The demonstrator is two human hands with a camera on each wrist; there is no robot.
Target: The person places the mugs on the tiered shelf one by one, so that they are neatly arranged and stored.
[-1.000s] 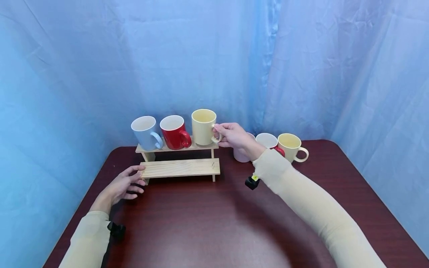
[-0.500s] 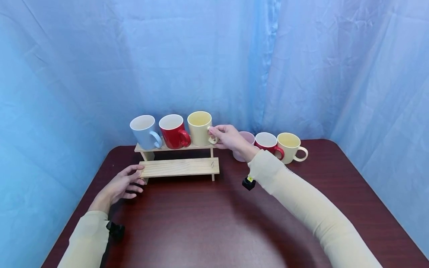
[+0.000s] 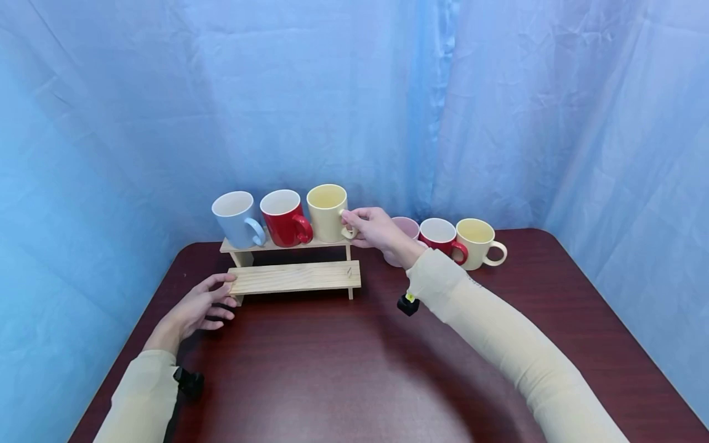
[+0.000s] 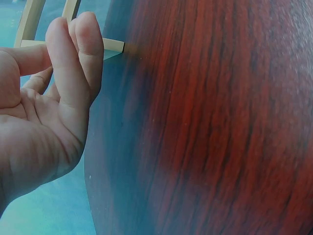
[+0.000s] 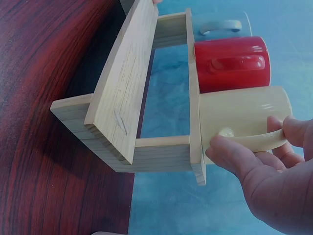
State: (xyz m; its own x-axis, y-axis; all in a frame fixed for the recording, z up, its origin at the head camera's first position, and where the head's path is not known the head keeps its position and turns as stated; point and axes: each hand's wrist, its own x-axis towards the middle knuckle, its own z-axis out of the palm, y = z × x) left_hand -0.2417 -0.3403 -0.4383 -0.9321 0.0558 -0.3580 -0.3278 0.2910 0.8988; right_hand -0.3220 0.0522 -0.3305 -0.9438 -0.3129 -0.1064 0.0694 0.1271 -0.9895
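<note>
My right hand [image 3: 379, 231] pinches the handle of a pale yellow mug [image 3: 328, 214] at the right end of the upper shelf of a two-tier wooden rack [image 3: 296, 278]. In the right wrist view this yellow mug [image 5: 242, 115] sits with its base against the shelf, thumb and fingers around its handle. Beside it stand a red mug [image 3: 285, 221] and a light blue mug [image 3: 235, 221], handles to the right. My left hand [image 3: 194, 311] grips the left end of the lower shelf; its other fingers are loosely bent. In the left wrist view those fingers partly hide the rack.
Right of the rack, a pink mug [image 3: 406, 226], partly behind my right hand, a second red mug [image 3: 437, 237] and a second yellow mug [image 3: 475, 243] stand in a row on the dark red wooden table [image 3: 310, 369]. Blue curtains [image 3: 266, 92] hang behind and at the sides.
My right hand has moved the yellow mug left and slightly down, closer to the red mug on the upper shelf. The left hand keeps its place at the rack's end.
</note>
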